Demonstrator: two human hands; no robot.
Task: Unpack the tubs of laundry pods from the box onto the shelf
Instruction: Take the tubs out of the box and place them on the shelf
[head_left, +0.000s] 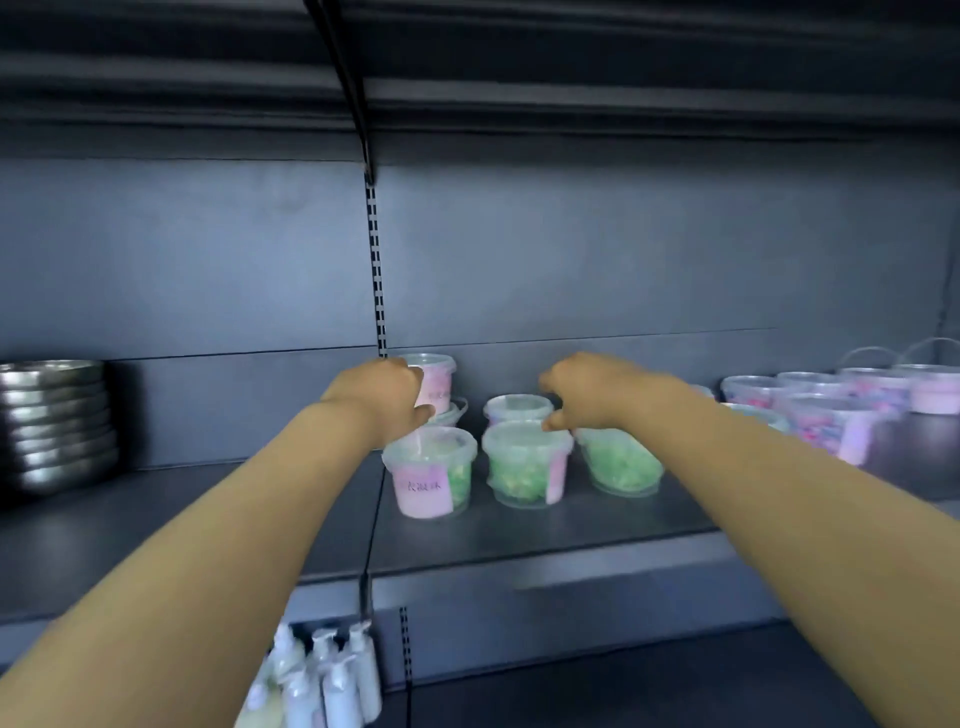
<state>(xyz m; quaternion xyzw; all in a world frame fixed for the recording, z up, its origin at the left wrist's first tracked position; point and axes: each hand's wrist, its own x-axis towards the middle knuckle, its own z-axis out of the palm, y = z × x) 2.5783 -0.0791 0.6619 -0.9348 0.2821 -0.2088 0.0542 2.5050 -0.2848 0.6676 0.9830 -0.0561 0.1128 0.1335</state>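
Tubs (428, 470) bear pink labels (422, 493), Chinese writing blurred.

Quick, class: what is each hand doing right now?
Left hand: grips the stacked pink-labelled tub.
Right hand: curled over the tilted green tub, apparently holding it.

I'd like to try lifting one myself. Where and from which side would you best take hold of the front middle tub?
Take the middle tub just under its lid rim, coming from the front and above. It stands upright and widens toward the top, so the rim should stop fingers slipping. The left tub and the tilted tub in the right hand crowd its sides.
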